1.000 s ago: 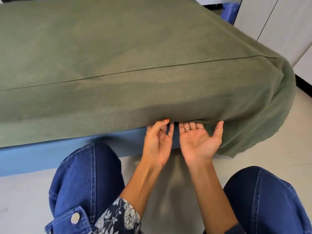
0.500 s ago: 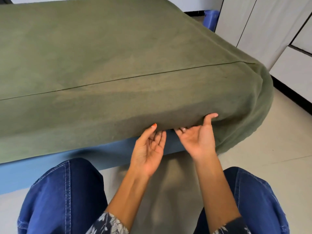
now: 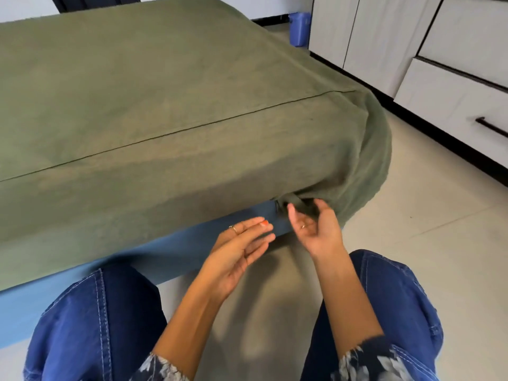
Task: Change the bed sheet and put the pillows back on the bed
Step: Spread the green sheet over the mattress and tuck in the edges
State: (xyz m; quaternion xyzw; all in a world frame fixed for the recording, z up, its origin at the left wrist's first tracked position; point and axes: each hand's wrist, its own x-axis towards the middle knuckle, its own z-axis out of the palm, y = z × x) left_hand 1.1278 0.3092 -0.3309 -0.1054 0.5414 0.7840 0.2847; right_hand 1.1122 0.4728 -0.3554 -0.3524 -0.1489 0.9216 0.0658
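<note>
Head view looks down over my knees at the near side of the bed point(image 3: 90, 270), whose blue base shows as a band under the hanging cloth. An olive green bed sheet point(image 3: 170, 105) covers the whole top and drapes over the near side and the right corner, with a straight seam line running along the upper edge. At the corner the cloth bunches into a rounded fold that hangs toward the floor point(image 3: 428, 243).

My left hand point(image 3: 239, 251) floats palm up in front of the blue base, fingers straight and loose, holding nothing and touching nothing; rings show on it. My right hand point(image 3: 316, 229) is palm up just under the gathered hem near the corner, thumb and fingers loosely curled, with their tips at a small twist of the green cloth. I cannot tell whether they actually pinch it or only brush it.

My legs in blue jeans point(image 3: 104, 331) frame the bottom of the view, with floral sleeves at my wrists. White cabinets point(image 3: 467, 64) with a dark handle line the right wall, and a blue bin point(image 3: 299, 28) stands beyond the far corner of the bed.
</note>
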